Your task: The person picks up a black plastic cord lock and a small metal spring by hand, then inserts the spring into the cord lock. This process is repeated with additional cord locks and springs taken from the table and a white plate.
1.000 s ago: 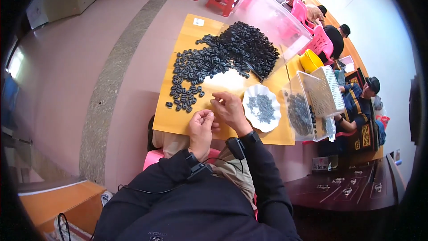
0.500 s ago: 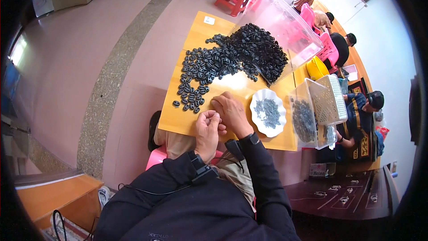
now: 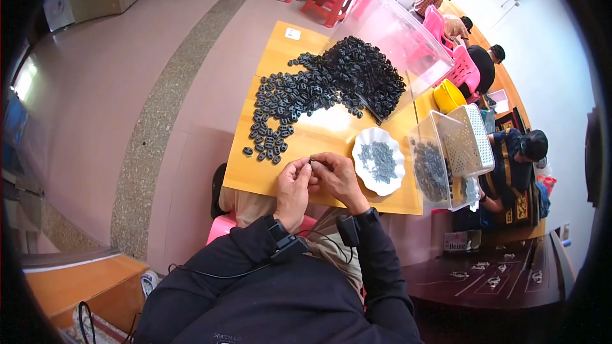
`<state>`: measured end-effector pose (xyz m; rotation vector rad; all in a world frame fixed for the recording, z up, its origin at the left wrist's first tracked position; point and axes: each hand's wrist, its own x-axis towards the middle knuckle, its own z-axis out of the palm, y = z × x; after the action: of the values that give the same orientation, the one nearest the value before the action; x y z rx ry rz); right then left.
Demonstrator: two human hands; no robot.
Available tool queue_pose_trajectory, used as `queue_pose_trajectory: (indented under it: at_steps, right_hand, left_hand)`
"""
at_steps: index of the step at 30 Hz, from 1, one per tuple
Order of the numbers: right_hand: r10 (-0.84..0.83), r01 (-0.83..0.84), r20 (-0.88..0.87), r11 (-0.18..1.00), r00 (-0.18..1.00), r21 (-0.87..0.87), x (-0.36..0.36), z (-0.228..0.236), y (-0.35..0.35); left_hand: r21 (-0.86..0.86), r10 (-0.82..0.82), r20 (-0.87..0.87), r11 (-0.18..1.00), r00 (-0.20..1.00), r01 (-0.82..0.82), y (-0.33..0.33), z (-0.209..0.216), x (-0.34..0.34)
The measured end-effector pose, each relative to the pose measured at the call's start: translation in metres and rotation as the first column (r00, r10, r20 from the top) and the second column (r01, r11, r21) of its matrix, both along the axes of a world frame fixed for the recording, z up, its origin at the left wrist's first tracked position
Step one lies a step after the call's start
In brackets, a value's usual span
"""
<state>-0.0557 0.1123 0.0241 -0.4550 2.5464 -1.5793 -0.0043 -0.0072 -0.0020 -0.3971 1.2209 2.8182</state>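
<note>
My left hand [image 3: 292, 185] and my right hand [image 3: 339, 180] meet over the table's near edge, thumbs and fingertips pinched together. Between the fingertips shows a small dark piece [image 3: 312, 160], mostly covered by the fingers; its kind is too small to tell. Just beyond the hands lie several loose black oval pieces with two holes [image 3: 270, 142], which run back into a heap of black pieces [image 3: 363, 70]. To the right of my right hand stands a white scalloped plate [image 3: 360, 173] with small grey bits [image 3: 380, 160] in it.
A large clear bin [image 3: 428, 57] lies tipped behind the heap on the wooden table [image 3: 245, 175]. At right are a clear box [image 3: 454, 181] with dark pieces, a white perforated basket [image 3: 473, 140] and a yellow bowl [image 3: 449, 97]. A person [image 3: 510, 164] sits beyond.
My right hand has drawn back from the tabletop, and its fingertips now meet the left's. A small dark piece has come into view between them. The whole view has shifted slightly.
</note>
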Motion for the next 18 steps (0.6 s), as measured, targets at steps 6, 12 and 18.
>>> queue_pose_trajectory:
  at_steps: [6,12,18]
  right_hand:
    - [-0.017,0.017,-0.011,1.000,1.000,0.009,-0.009,0.003,-0.008]
    - [0.024,-0.012,-0.079,0.988,0.997,0.153,-0.030,-0.005,-0.012]
    - [0.163,-0.078,-0.208,0.928,0.964,0.364,-0.045,0.000,-0.030]
  left_hand:
    - [0.024,0.034,0.029,0.999,0.999,-0.035,-0.001,0.000,-0.002]
    - [0.007,0.053,0.023,0.999,0.998,-0.053,0.002,0.009,0.001]
    - [-0.011,0.088,0.032,0.996,0.996,-0.088,0.001,0.003,0.000]
